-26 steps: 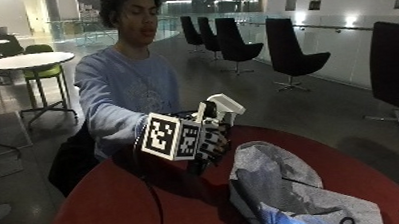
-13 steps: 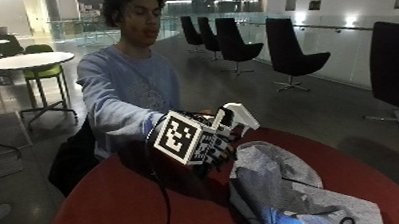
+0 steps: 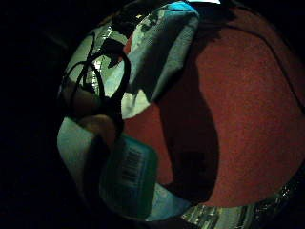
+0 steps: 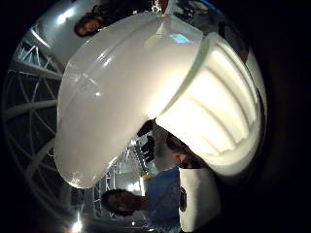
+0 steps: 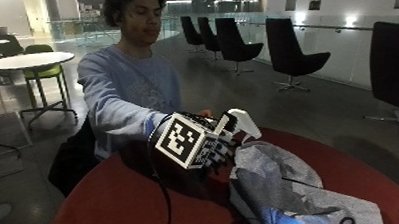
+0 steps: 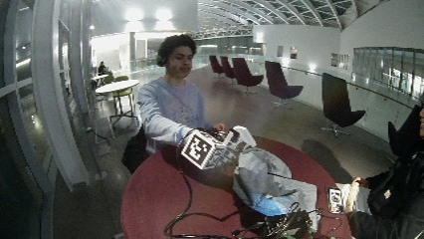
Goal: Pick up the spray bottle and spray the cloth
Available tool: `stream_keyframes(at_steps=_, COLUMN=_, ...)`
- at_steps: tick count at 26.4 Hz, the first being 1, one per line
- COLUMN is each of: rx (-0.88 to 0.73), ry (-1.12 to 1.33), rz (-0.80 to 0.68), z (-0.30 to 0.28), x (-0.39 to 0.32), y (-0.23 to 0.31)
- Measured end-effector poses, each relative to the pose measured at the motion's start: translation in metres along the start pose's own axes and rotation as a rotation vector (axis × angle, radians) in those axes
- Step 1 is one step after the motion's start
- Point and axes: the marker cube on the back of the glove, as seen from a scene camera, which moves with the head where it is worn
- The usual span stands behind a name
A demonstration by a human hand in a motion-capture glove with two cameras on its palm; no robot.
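Observation:
My gloved right hand [image 5: 211, 150] grips the spray bottle, holding it above the red round table [image 5: 116, 205]. The bottle's white spray head [image 5: 240, 122] sticks up past my fingers and points toward the grey cloth [image 5: 276, 173], which lies crumpled right beside the hand. In the thumb side palm view the white spray head [image 4: 121, 92] and its ribbed trigger [image 4: 214, 116] fill the picture. In the little finger side palm view the bottle's teal body [image 3: 131, 174] with a barcode sits against the palm, over the cloth [image 3: 157, 52] and the red table [image 3: 248, 119].
Something blue [image 5: 278, 220] shows under the cloth's near end. Black cables [image 6: 265, 226] lie at the table's front. A second person at the table's right edge holds a phone [image 6: 333, 197]. Black chairs [image 5: 287, 54] stand behind.
My hand has carried the bottle a little lower and closer to the cloth. The cloth has stayed where it was.

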Motion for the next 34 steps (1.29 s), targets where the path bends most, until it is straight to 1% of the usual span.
stream_keyframes(at_steps=18, rx=-0.031, ry=0.012, rz=0.055, z=0.014, x=0.003, y=-0.002)
stream_keyframes(at_steps=26, rx=-0.015, ry=0.023, rz=0.062, z=0.015, x=0.005, y=-0.004)
stream_keyframes(at_steps=31, rx=-0.013, ry=0.016, rz=0.035, z=0.022, x=0.001, y=-0.003)
stream_keyframes(at_steps=34, rx=0.000, ry=-0.004, rz=-0.022, z=0.029, x=-0.008, y=0.001)
